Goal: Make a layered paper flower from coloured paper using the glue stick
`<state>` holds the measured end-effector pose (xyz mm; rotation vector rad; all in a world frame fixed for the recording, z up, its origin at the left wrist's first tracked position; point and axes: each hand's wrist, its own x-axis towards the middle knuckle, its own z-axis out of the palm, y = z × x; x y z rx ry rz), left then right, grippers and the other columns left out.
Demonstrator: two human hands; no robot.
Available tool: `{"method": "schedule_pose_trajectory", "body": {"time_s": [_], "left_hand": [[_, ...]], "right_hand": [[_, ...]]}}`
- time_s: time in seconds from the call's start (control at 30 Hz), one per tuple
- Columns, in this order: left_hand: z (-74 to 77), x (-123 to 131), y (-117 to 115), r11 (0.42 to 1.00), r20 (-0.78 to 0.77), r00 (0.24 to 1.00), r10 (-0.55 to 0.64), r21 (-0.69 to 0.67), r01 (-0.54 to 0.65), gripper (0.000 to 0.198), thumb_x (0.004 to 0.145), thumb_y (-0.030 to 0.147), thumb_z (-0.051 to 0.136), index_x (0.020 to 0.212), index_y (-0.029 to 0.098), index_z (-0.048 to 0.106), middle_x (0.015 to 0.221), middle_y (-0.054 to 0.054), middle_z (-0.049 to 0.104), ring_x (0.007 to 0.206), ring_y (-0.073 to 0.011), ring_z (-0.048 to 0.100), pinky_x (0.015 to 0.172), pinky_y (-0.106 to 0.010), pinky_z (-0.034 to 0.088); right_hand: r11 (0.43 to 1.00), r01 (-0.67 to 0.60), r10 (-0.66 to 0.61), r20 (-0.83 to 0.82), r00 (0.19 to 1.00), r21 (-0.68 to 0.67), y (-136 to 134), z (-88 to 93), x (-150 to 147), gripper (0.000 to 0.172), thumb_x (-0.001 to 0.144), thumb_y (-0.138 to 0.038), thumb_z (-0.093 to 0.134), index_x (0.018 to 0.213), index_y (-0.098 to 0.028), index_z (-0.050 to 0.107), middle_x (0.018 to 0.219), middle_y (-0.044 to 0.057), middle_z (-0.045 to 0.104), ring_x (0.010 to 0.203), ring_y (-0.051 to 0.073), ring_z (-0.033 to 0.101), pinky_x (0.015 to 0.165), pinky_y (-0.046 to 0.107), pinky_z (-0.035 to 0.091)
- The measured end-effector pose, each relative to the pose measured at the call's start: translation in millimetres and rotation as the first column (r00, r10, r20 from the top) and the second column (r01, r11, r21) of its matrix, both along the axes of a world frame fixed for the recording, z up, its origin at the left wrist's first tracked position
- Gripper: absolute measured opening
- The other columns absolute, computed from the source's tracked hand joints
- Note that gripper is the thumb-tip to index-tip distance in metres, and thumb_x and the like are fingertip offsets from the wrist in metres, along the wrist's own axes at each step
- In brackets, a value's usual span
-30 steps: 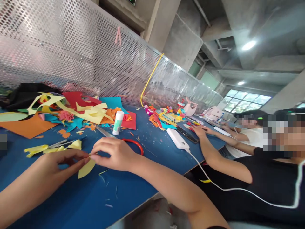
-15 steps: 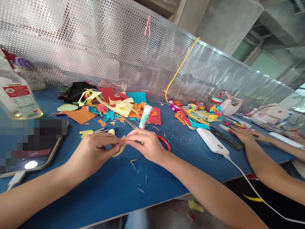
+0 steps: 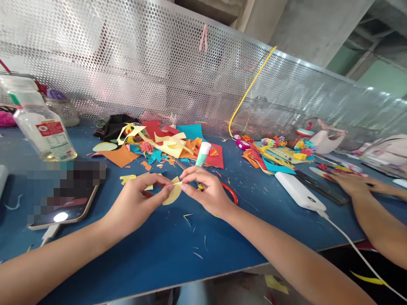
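Observation:
Between my two hands is a small pale yellow piece of paper (image 3: 172, 195) with a rounded lower edge. My left hand (image 3: 143, 192) pinches its left side between thumb and fingers. At its upper right edge, my right hand (image 3: 203, 188) pinches it with thumb and forefinger. A glue stick (image 3: 202, 154) with a white cap stands upright just behind my right hand. Scissors with a red handle (image 3: 230, 192) lie partly hidden under that hand. Yellow paper scraps (image 3: 127, 178) rest behind my left hand.
Coloured paper sheets and scraps (image 3: 165, 144) are heaped at the back. At left are a phone (image 3: 73, 195) and a clear bottle (image 3: 47, 127). A white power bank (image 3: 297, 190) with a cable lies at right, near another person's hands (image 3: 352, 182). A perforated metal panel (image 3: 143, 63) borders the table.
The camera view has shifted, so the scene sits further right and the whole bottle shows. The yellow paper is turned and more of its rounded face is visible between my hands.

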<state>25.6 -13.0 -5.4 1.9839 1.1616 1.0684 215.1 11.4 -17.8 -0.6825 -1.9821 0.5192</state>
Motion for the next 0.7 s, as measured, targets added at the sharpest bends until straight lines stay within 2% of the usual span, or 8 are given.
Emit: {"method": "schedule_pose_trajectory", "body": {"time_s": [0.13,0.23,0.33,0.47,0.7], "left_hand": [[-1.6,-0.2,1.8,0.985,-0.208,0.978,0.009,0.169,0.026,0.022,0.08,0.035,0.052,0.089,0.022,0.067,0.101,-0.005,0.06,0.083,-0.0163,0.057,0.061,-0.022,0.047],[-3.7,0.1,1.6,0.967,-0.292,0.956,0.016,0.246,0.06,0.022,0.081,0.03,0.049,0.085,0.02,0.069,0.087,-0.005,0.062,0.072,-0.0137,0.056,0.057,-0.021,0.045],[-3.8,0.4,0.5,0.971,-0.273,0.962,-0.008,0.229,0.073,0.023,0.082,0.029,0.049,0.08,0.018,0.068,0.08,-0.004,0.063,0.065,-0.0119,0.055,0.053,-0.02,0.043],[-1.5,1.1,-0.8,0.986,-0.179,0.984,0.012,0.167,0.018,0.022,0.08,0.032,0.052,0.079,0.018,0.069,0.079,-0.003,0.064,0.065,-0.0116,0.056,0.049,-0.018,0.041],[-2.2,1.5,-0.3,0.991,-0.121,0.992,0.028,0.131,-0.012,0.021,0.077,0.034,0.056,0.076,0.019,0.07,0.072,-0.002,0.064,0.06,-0.0107,0.054,0.044,-0.017,0.038]], "right_hand": [[0.989,0.034,-0.053,0.126,0.991,0.147,-2.6,1.8,0.9,0.003,0.079,-0.02,0.055,0.076,-0.019,0.057,0.086,0.002,0.056,0.083,0.011,0.056,0.078,0.028,0.046],[0.973,0.064,-0.108,0.196,0.975,0.22,-5.6,2.7,-0.4,0.004,0.077,-0.019,0.055,0.074,-0.019,0.057,0.083,0.002,0.056,0.08,0.012,0.055,0.076,0.029,0.046],[0.971,0.092,-0.134,0.187,0.973,0.22,-7.3,3.1,-1.5,0.003,0.078,-0.02,0.054,0.077,-0.02,0.057,0.085,0.002,0.057,0.083,0.013,0.055,0.078,0.03,0.046],[0.983,0.079,-0.105,0.156,0.982,0.164,-6.6,2.8,-1.1,0.004,0.079,-0.02,0.054,0.08,-0.019,0.058,0.088,0.003,0.055,0.086,0.013,0.055,0.08,0.029,0.046],[0.991,0.049,-0.069,0.157,0.985,0.125,-7.2,2.7,-1.0,0.008,0.082,-0.023,0.052,0.079,-0.02,0.058,0.086,0.002,0.055,0.084,0.013,0.055,0.079,0.03,0.046]]}}
